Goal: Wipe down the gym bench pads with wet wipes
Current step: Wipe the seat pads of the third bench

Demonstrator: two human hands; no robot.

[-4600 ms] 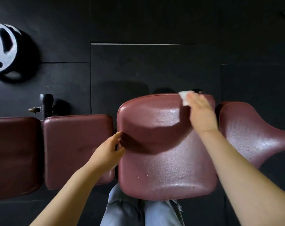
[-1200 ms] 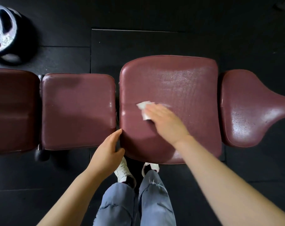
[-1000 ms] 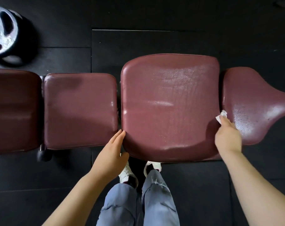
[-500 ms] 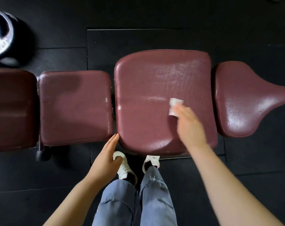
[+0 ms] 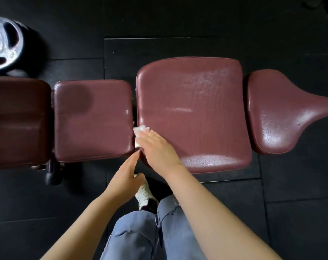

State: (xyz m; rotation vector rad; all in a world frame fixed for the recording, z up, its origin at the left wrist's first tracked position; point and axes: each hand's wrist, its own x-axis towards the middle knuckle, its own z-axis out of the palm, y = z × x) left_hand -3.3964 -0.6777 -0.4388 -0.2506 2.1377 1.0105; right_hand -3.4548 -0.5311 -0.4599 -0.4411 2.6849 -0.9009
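Right hand (image 5: 157, 147) lies flat, palm down; left hand (image 5: 124, 177) open, fingers straight.

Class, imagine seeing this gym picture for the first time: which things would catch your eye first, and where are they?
The large maroon middle pad at centre, glistening wet, draws the eye first. At its left edge the right hand presses a white wipe flat, with the left hand just below. A silver weight plate stands out on the dark floor, top left.

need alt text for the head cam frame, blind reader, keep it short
Seen from above, a person's right hand presses a white wet wipe onto the left edge of a large maroon bench pad, while the left hand touches its near corner. More maroon pads flank it; a weight plate lies on the dark floor.
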